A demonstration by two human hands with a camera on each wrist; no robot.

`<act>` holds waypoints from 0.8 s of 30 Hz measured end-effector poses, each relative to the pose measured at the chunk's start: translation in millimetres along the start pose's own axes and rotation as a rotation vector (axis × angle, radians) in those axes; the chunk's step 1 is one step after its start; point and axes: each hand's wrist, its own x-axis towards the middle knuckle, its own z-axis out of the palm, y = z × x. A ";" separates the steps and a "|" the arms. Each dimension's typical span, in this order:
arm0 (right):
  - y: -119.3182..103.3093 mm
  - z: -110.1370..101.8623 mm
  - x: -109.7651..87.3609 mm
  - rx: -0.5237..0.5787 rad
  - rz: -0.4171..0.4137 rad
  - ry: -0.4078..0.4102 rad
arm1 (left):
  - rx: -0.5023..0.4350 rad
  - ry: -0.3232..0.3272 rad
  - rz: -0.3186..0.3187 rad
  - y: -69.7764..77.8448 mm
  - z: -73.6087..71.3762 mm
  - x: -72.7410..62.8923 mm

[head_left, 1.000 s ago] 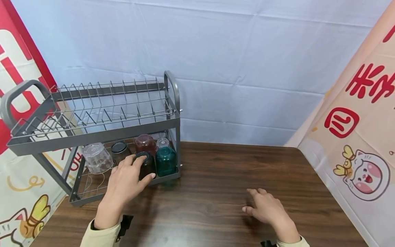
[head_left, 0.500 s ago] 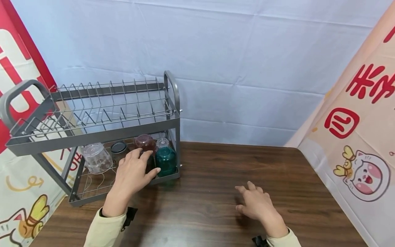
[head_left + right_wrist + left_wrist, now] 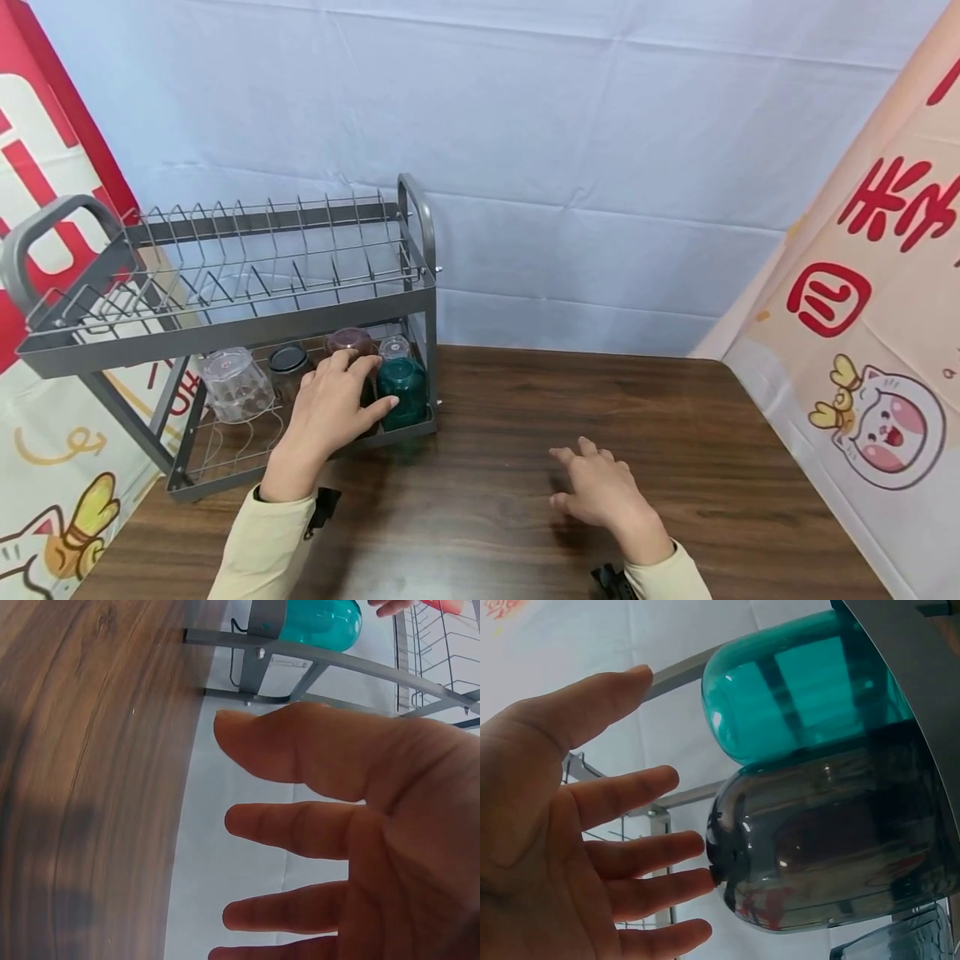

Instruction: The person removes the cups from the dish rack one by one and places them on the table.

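Note:
My left hand (image 3: 333, 408) reaches over the front of the rack's lower shelf, fingers spread. A dark glass (image 3: 832, 840) lies just beyond its fingertips in the left wrist view; in the head view the hand covers most of it. Beside that glass, near the thumb, stands an upside-down teal glass (image 3: 402, 396). Behind them a pinkish glass (image 3: 351, 340) and a small clear glass (image 3: 393, 347) show partly. My right hand (image 3: 600, 487) hovers over the table with its fingers stretched out, holding nothing.
The grey two-tier dish rack (image 3: 225, 329) stands at the left of the brown wooden table (image 3: 510, 417). A clear faceted glass (image 3: 236, 387) and a second dark glass (image 3: 289, 367) occupy its lower shelf. A pale cloth (image 3: 585, 167) hangs behind.
My left hand has slid right along the shelf, from beside the front dark glass to over it and closer to the teal one. My right hand has moved left over the table.

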 end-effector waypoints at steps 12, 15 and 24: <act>-9.9 3.4 15.4 0.021 -0.026 -0.018 | -0.017 -0.054 -0.013 0.0 5.0 13.5; -12.9 4.7 18.4 0.021 -0.029 -0.020 | -0.012 -0.064 -0.009 0.2 6.7 16.7; -20.3 9.6 25.3 0.038 -0.056 -0.045 | 0.003 -0.110 -0.022 2.6 14.6 23.4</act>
